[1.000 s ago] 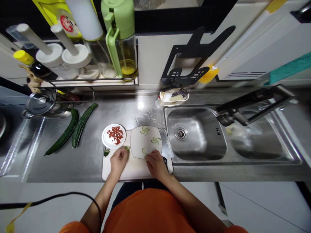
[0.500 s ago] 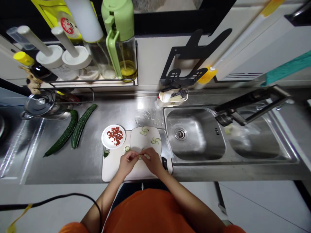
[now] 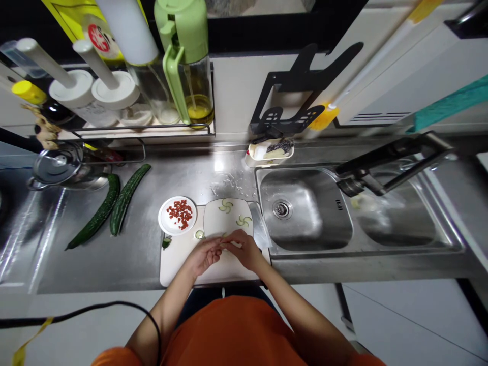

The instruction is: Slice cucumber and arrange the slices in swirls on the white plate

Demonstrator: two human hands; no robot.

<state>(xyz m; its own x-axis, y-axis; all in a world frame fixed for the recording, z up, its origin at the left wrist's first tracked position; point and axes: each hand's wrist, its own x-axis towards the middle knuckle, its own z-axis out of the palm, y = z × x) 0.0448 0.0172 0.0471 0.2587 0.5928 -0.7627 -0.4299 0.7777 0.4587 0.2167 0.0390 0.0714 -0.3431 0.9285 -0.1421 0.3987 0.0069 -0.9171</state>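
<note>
My left hand (image 3: 206, 255) and my right hand (image 3: 244, 250) meet over the near edge of a squarish white plate (image 3: 214, 221). The left palm is turned partly up with its fingers curled in, touching the right fingertips. My right thumb and fingers pinch together there; whatever lies between them is too small to make out. Thin cucumber slices form a pinwheel (image 3: 226, 206) at the plate's back and another pinwheel (image 3: 243, 220) at its right. Beneath is a pale cutting board (image 3: 173, 269). On its left side lie a short cucumber piece (image 3: 200, 234) and a dark green cucumber end (image 3: 166, 242).
A round white plate (image 3: 163, 221) with chopped red bits (image 3: 182, 213) stands at the board's back left. A knife (image 3: 261, 227) lies along the board's right side. Two whole cucumbers (image 3: 127, 201) rest left. Right is a steel double sink (image 3: 305, 208) with a black faucet (image 3: 385, 162).
My left hand has rolled to show more of its palm and fingers. My right hand has shifted slightly up and right, now covering the knife handle. The view has moved a little.
</note>
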